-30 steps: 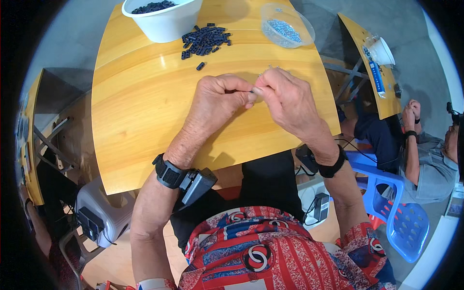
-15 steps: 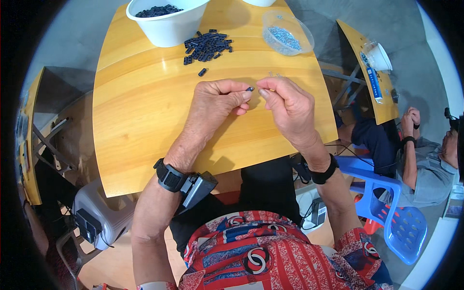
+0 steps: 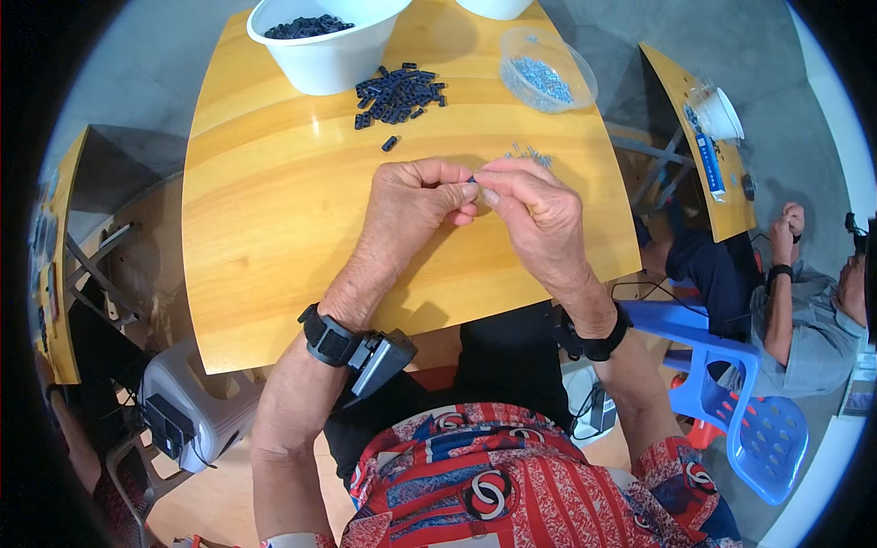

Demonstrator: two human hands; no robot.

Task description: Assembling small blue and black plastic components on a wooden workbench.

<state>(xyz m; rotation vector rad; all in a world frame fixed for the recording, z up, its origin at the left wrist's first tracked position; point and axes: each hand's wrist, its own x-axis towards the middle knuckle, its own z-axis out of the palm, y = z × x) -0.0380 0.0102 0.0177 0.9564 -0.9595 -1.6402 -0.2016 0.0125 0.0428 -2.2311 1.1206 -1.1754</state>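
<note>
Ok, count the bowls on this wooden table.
3: a large white bowl at the far left, a second white bowl cut off at the top edge, a clear plastic bowl far right.

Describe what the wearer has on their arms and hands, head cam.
Both hands bare, no gloves: left hand, right hand. Forearms bare, no sleeves showing. Left wrist: black strap carrying a boxy black device. Right wrist: black band. Red, white and blue patterned shirt.

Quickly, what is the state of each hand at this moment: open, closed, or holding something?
Left hand: closed, fingertips pinching a small dark piece.
Right hand: closed, fingertips on the same small dark piece.
</note>
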